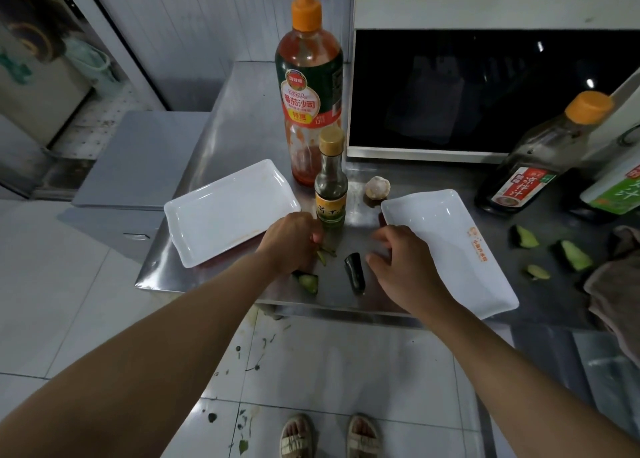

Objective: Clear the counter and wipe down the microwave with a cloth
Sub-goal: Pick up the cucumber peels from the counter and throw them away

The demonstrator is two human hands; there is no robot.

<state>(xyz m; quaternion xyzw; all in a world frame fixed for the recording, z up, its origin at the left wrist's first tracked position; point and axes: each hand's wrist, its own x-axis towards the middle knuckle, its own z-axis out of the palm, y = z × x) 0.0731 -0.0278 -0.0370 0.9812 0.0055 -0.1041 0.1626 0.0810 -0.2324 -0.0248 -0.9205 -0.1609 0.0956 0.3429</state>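
Two bare forearms reach forward from the bottom corners over a stainless-steel counter (pixel 242 111). The left hand (pixel 292 241) is knuckles-up with its fingers curled under, pinching thin green vegetable scraps (pixel 325 252) just in front of a small bottle. The right hand (pixel 403 262) hovers palm-down with its fingers loosely bent and spread, holding nothing, its fingertips next to a dark, glossy eggplant end (pixel 355 276) and its outer edge over the near corner of a plate.

Two white rectangular plates with raised rims lie on the steel: the left plate (pixel 221 208) overhangs the counter's left edge, and the right plate (pixel 460 250) carries a small orange print. Between them stands the small glass bottle (pixel 331 180) with a tan cap and yellow label. Behind it is a tall, nearly spent ketchup bottle (pixel 308 87) of clear plastic with an orange nozzle cap. A round, pale, rough lump (pixel 377 187) sits by the right plate's far corner.

One white microwave (pixel 485 11) with a dark glossy door fills the upper right. In front of its right side stands a dark sauce bottle (pixel 540 156) with an orange cap. A brownish-grey cloth (pixel 614 284) lies crumpled at the counter's right edge. Three green-and-dark peel pieces (pixel 573 255) are scattered beside it, and another cut piece (pixel 308 282) lies under the left wrist. Green bits speckle the white floor tiles (pixel 52 284), and two sandalled feet (pixel 329 437) show below.
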